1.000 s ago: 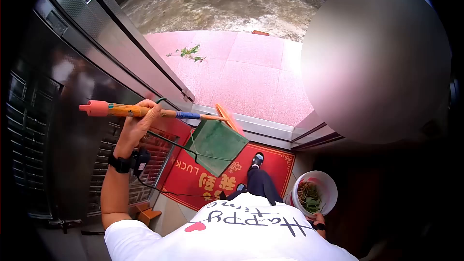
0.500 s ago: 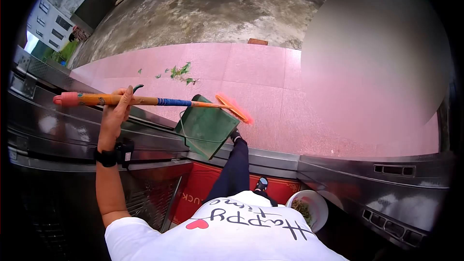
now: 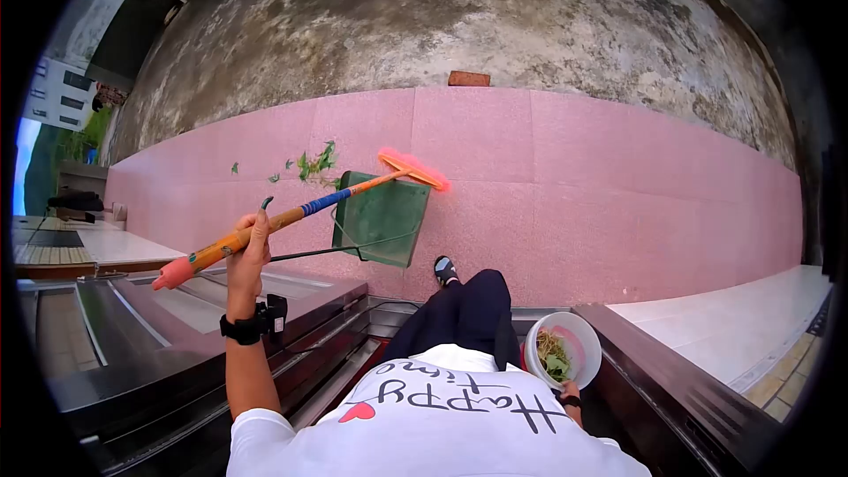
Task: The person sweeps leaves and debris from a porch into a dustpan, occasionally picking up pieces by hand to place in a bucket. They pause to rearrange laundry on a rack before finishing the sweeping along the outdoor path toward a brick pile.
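My left hand (image 3: 250, 258) is closed around the wooden handle of a broom (image 3: 299, 214) with an orange head and pink bristles. A green dustpan (image 3: 382, 221) hangs just under the broom; its thin dark handle runs to the same hand. Green leaves (image 3: 318, 162) lie on the pink tiles, just beyond the dustpan's left edge. By my right side, a white bucket (image 3: 586, 349) holds dry stalks and leaves (image 3: 552, 357). My right hand (image 3: 570, 389) grips the bucket's near rim, partly hidden by my shirt.
I stand in a doorway with dark metal door frames (image 3: 680, 389) on both sides. Past the pink tiled step (image 3: 601, 203) lies stained concrete (image 3: 397, 22), with a brick (image 3: 469, 79) at the border. One foot (image 3: 446, 270) is on the tiles.
I have stepped forward through the doorway. The broom and dustpan have moved out over the pink tiles, and the broom handle is now slanted. My right hand has come into view on the bucket.
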A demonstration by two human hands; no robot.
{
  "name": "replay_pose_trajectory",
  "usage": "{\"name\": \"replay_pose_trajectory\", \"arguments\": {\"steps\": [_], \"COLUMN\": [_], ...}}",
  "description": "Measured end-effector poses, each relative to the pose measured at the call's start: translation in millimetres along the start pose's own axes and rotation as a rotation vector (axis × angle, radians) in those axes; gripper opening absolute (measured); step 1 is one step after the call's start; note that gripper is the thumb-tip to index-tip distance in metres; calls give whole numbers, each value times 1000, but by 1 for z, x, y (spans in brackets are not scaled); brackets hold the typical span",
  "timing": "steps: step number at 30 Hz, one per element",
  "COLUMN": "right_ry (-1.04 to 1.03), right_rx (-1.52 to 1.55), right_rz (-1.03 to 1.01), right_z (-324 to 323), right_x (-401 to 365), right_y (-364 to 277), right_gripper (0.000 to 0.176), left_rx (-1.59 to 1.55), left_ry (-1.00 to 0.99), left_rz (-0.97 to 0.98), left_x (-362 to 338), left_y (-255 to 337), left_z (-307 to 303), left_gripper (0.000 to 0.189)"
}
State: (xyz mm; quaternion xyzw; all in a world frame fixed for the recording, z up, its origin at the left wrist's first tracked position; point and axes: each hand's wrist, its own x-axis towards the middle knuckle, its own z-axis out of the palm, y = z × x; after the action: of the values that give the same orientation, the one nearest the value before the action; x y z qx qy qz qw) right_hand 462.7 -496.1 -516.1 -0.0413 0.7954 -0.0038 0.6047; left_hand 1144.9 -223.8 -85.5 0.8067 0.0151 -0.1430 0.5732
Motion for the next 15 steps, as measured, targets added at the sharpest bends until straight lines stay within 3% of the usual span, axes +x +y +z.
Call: {"name": "replay_pose_trajectory", "arguments": {"steps": [1, 2, 4, 9, 10, 15], "right_ry": [71, -37, -48, -181, -139, -232], "right_rx": [170, 147, 114, 48, -62, -67], "right_rz": [35, 29, -129, -141, -303, -318], "right_z": [66, 82, 168, 367, 422, 612], "right_x": [-59, -5, -23, 33, -3, 33], "right_y": [-27, -44, -85, -202, -212, -281], "right_gripper": [27, 41, 40, 41, 35, 34], "left_rx": [-15, -27, -63, -84, -56, -6], "left_ry": [0, -18, 28, 139, 144, 242], "left_rz": [-12, -26, -29, -85, -76, -163], "left_x": [16, 30, 53, 109, 120, 168], "left_y": [-4, -5, -16, -38, -38, -46], "left_z": [3, 4, 9, 30, 35, 69], "left_gripper": [24, 23, 22, 21, 23, 25]}}
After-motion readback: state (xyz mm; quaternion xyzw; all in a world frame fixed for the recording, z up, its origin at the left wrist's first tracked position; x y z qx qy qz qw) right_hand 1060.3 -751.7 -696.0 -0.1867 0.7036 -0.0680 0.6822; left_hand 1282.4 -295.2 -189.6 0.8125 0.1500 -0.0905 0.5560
